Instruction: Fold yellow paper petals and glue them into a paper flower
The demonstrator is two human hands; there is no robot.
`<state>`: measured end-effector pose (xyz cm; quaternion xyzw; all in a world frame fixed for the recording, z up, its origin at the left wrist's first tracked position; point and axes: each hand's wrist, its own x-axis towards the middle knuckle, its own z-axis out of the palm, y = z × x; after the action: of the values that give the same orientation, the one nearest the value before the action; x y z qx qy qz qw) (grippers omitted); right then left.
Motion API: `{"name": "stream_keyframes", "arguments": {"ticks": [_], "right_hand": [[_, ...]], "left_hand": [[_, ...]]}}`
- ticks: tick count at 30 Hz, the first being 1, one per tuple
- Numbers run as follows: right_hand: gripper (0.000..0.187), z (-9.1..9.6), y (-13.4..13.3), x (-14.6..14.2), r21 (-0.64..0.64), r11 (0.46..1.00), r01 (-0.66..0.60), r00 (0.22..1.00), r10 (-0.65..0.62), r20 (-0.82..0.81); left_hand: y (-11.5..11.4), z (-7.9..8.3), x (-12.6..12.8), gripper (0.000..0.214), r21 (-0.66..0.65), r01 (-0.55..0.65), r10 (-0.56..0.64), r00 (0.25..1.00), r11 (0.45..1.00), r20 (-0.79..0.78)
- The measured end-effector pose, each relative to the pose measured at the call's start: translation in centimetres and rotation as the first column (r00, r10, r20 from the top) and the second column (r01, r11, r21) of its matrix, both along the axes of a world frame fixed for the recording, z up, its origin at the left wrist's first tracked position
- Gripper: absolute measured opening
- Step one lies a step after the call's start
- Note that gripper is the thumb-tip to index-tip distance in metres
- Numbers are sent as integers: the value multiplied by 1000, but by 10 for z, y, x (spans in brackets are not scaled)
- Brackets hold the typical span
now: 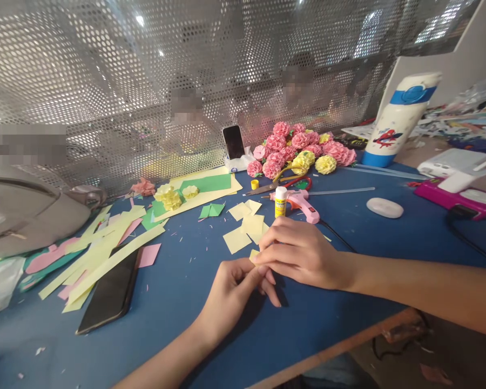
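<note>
Both of my hands meet over the blue table, pinching a small piece of yellow paper (253, 255). My left hand (238, 283) grips it from below with thumb and fingers. From above, the fingers of my right hand (302, 253) close on the same piece and hide most of it. Just beyond my hands lie several pale yellow paper squares (237, 240), partly overlapping. A glue stick (281, 202) with a white cap stands upright behind my right hand. Beside it rests a pink glue gun (305, 205), its cord running under my right arm.
Pink and yellow paper flowers (299, 146) are heaped at the back, near scissors (263, 188). On the left, paper strips (105, 254) overlap a black phone (109, 292) beside a grey bag (28, 200). A white bottle (400, 121) and a magenta power strip (457, 192) stand right.
</note>
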<state>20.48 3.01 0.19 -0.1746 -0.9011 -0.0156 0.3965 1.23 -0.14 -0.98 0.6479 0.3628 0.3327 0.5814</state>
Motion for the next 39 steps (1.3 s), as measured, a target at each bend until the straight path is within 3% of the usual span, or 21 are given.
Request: {"name": "stream_keyframes", "arguments": {"ticks": [3,5,9,11,21,30,35,37,39], "right_hand": [[14,2,2,1,-38,998,-39,999,40,4],[16,3,2,1,-133,988,-83,996,77,-50],[16,5,-4,0,-389,913,-121,975,37,-218],[11,4,-5,-1,-429,895,-124,966,11,-258],[5,2,-3,0,-181,979,-98,975,59,-212],[7,-2,2,1,24,996,-89,987,91,-135],[6,-1,2,1,-46,992,-120,984,112,-142],[4,1,1,0,-146,976,-163,973,135,-188],[6,2,-1,-1,-317,927,-202,960,125,-249]], "left_hand": [[2,-2,-2,38,5,-34,34,999,999,28],[2,-2,-4,37,20,-46,46,998,999,35],[3,-1,-7,33,57,-58,57,998,997,14],[2,-1,-7,33,61,-55,55,998,997,5],[0,1,-5,34,18,39,-39,999,999,32],[0,4,-6,34,-54,89,-84,993,995,87],[-1,3,-6,35,-32,70,-67,995,997,79],[-1,2,-6,35,-15,55,-54,997,998,61],[-2,2,-6,35,7,46,-47,998,999,30]]}}
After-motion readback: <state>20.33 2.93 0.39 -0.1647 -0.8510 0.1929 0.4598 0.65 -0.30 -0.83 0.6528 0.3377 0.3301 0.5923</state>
